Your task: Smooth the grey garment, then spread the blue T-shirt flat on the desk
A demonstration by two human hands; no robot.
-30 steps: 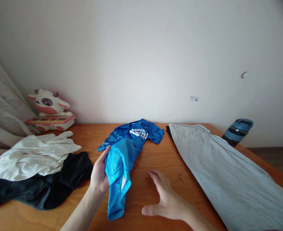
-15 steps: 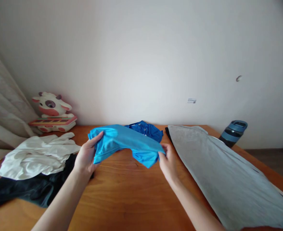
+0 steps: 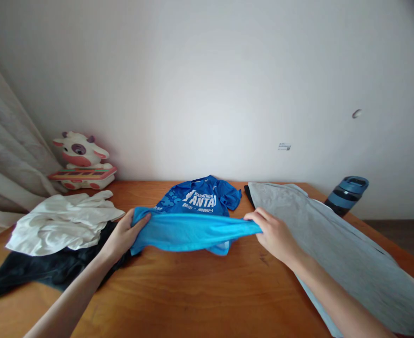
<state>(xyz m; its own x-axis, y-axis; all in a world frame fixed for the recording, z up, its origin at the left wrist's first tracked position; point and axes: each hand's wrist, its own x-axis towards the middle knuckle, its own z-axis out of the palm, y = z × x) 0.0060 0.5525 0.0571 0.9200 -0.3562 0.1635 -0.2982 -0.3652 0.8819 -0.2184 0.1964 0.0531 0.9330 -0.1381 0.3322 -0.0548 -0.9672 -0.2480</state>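
Blue printed short-sleeved shirt (image 3: 196,225): 6 o'clock from view centre; upper part on brown wooden table (image 3: 179,295), light-blue part raised.
Left hand (image 3: 124,234): clamped on raised part, 9 o'clock end.
Right hand (image 3: 273,234): clamped, 3 o'clock end; hands apart.

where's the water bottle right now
In the head view, the bottle is on the right, at the right edge of the wooden table, beside the far part of the grey cloth.
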